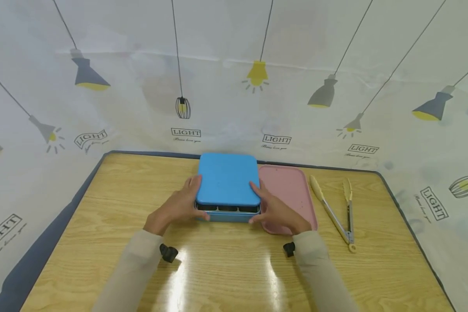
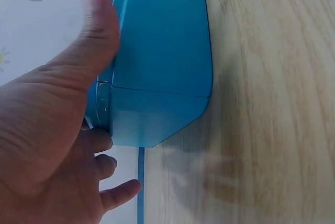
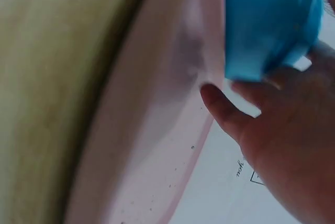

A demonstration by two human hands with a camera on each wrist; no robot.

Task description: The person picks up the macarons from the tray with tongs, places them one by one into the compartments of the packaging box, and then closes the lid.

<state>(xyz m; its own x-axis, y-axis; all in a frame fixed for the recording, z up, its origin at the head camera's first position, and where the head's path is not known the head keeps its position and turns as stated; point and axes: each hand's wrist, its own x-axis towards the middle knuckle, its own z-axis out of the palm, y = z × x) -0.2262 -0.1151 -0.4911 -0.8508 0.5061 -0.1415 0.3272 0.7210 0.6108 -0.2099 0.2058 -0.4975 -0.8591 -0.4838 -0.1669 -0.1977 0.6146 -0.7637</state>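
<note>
A blue lunch box (image 1: 228, 216) sits on the table, its blue lid (image 1: 228, 178) over it. Along the front, a gap between lid and box shows a row of dark compartments. My left hand (image 1: 181, 201) grips the lid at its left side, thumb by the front corner. The left wrist view shows that thumb along the seam of the box (image 2: 162, 41), the other fingers bent near the end with a small latch. My right hand (image 1: 277, 208) holds the lid's right side, fingertips on its edge; the right wrist view is blurred.
A pink tray (image 1: 288, 190) lies right of the box, partly under my right hand. Farther right, spread tongs (image 1: 337, 221) with cream tips rest on the wooden table (image 1: 140, 182). A lamp-printed cloth (image 1: 226, 86) rises behind and beside the table.
</note>
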